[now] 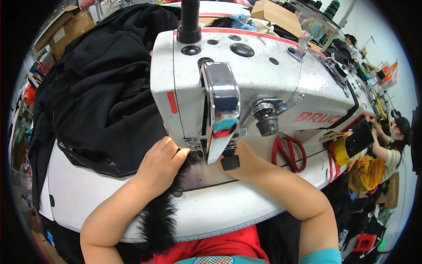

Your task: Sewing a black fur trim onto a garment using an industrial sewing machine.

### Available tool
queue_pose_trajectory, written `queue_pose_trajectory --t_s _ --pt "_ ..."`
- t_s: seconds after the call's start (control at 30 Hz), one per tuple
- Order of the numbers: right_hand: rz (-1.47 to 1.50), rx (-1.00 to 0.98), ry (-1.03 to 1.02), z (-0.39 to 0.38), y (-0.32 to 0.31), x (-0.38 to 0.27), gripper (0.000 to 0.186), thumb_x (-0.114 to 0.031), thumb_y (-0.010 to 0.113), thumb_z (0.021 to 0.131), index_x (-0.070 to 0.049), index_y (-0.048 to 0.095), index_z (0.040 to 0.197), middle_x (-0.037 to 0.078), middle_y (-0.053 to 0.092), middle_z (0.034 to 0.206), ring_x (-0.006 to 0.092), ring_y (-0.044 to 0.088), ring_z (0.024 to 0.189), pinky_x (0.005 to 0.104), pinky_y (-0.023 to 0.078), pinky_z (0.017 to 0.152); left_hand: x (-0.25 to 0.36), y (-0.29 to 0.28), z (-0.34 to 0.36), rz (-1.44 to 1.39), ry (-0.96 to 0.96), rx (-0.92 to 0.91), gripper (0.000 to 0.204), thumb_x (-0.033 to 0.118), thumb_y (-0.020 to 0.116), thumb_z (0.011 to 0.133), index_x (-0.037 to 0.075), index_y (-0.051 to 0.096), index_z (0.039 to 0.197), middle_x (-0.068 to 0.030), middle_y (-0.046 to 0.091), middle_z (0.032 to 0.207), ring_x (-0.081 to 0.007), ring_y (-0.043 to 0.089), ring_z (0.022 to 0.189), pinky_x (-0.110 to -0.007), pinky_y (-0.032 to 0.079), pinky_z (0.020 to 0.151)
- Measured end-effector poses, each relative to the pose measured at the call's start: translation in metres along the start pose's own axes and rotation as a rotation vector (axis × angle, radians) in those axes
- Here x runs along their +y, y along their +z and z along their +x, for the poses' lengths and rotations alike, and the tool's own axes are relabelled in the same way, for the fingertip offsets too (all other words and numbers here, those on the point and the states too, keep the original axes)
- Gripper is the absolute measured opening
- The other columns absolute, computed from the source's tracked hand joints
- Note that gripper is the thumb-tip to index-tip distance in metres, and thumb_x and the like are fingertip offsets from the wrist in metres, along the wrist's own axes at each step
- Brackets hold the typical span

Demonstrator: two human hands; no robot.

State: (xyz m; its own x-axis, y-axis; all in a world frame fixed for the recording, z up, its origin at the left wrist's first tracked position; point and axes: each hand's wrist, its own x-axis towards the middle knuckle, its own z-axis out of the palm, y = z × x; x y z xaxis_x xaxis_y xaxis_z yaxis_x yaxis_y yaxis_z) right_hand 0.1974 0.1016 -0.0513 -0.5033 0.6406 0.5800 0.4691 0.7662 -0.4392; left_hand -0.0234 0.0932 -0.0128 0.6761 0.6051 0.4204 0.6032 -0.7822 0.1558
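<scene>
A white sewing machine (255,79) stands in front of me, its head over the bed. Left of the needle area, my left hand (160,163) is closed with fingers curled, pressing the edge of a black garment (96,101) close to the presser foot. A strip of black fur trim (160,220) runs from under that hand over the table's front edge towards my lap. My right hand (241,162) reaches in on the other side of the needle; the machine's face lever and knob hide its fingers. The needle itself is hidden.
Red-handled scissors (290,154) lie on the bed right of my right hand. A measuring tape (228,226) lines the white table's front edge. A yellow container (343,149) stands at the right. Cardboard boxes (70,31) sit far left. Another person (391,145) works at far right.
</scene>
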Motion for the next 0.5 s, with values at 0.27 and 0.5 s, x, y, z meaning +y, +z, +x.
queue_pose_trajectory --t_s 0.27,0.5 --pt "0.007 0.016 0.056 -0.0015 0.0012 -0.0006 0.004 -0.007 0.06 0.058 -0.004 0.06 0.061 0.006 0.054 0.06 0.0223 0.054 0.059 0.0363 0.044 0.055 0.0013 0.001 0.0016 0.004 -0.002 0.03 0.017 0.005 0.059 0.071 0.001 0.059 0.088 -0.0083 0.046 0.078 -0.024 0.049 0.077 -0.033 0.045 0.066" --pt "-0.227 -0.018 0.009 0.0003 0.0016 -0.0002 0.004 -0.006 0.06 0.056 -0.005 0.059 0.059 0.007 0.054 0.058 0.024 0.055 0.059 0.0377 0.044 0.055 -0.0002 0.0035 0.0035 0.0 -0.014 0.042 0.015 0.004 0.058 0.07 0.001 0.059 0.085 -0.0086 0.046 0.078 -0.024 0.05 0.077 -0.033 0.046 0.065"
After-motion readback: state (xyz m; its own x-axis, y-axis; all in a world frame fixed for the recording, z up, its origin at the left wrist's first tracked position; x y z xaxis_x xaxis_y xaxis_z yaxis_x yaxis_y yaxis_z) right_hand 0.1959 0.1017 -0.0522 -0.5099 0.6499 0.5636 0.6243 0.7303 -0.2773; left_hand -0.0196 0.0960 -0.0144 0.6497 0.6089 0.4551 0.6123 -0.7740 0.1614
